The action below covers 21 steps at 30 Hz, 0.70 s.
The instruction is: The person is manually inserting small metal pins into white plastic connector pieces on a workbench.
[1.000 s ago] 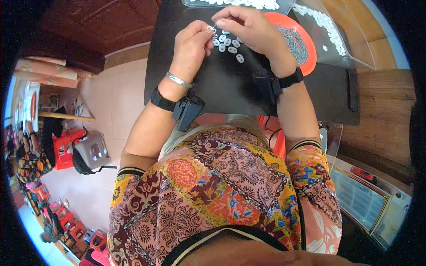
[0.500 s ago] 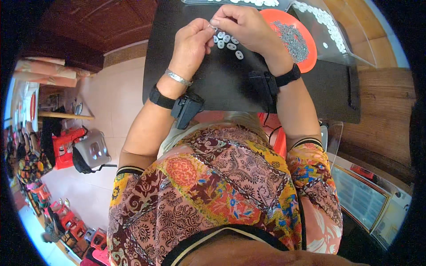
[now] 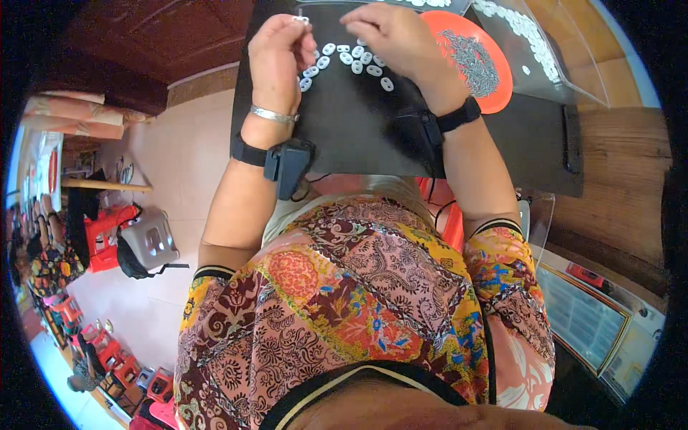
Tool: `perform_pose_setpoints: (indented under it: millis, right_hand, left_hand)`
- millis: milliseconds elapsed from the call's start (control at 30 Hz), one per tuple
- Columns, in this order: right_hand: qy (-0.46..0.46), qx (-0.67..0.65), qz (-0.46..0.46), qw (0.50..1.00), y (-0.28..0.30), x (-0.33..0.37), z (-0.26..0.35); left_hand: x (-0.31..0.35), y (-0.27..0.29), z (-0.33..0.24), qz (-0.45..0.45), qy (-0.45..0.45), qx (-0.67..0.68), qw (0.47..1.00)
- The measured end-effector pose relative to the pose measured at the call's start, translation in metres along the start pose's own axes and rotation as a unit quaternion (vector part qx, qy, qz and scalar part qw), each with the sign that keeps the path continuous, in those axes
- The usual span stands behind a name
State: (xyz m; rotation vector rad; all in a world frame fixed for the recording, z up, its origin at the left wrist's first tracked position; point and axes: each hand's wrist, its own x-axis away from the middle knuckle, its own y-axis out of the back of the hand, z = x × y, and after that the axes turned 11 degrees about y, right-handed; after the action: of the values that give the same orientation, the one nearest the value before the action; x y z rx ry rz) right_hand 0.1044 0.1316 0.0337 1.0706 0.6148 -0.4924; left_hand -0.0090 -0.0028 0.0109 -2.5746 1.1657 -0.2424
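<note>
My left hand [image 3: 276, 57] is closed, pinching a small white two-holed plastic piece [image 3: 302, 20] between thumb and fingertips. A thin grey pin, like a screw, stands up from that piece. To its right, my right hand [image 3: 401, 37] hangs over the dark table with its fingertips slightly apart and nothing visible in them. Beneath and between the hands lie several loose white oval two-holed pieces [image 3: 357, 67]. More of these ovals [image 3: 310, 72] lie beside my left wrist. An orange-red plate [image 3: 497, 72] holding a pile of grey screws [image 3: 471, 68] sits just right of my right hand.
A clear bin [image 3: 566, 43] with many white pieces stands at the far right, and another tray of white pieces [image 3: 430, 3] lies along the far edge. The black tabletop [image 3: 358, 136] ends close to my body. A grey stool [image 3: 148, 240] stands on the floor at left.
My hands have moved apart. The left went left with the white piece, uncovering more ovals on the table; the right drew away from it and its fingertips parted.
</note>
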Motion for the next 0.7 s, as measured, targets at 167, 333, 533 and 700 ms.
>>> perform_pose_setpoints:
  millis: [167,333,533,700]
  right_hand:
    - [-0.013,0.098,0.145,0.985,-0.018,0.013,-0.006]
    - [-0.003,0.170,0.169,0.971,-0.024,0.021,-0.009]
    - [-0.030,0.139,0.186,0.972,-0.023,0.020,-0.007]
    - [0.051,0.132,0.112,0.984,-0.030,0.019,-0.004]
  left_hand:
    - [-0.003,0.008,-0.004,-0.060,-0.026,0.053,0.996]
    - [-0.007,0.016,-0.001,-0.058,-0.028,0.071,0.995]
    - [-0.008,0.016,0.002,-0.033,-0.041,0.066,0.996]
    - [-0.009,0.017,0.002,-0.045,-0.042,0.080,0.995]
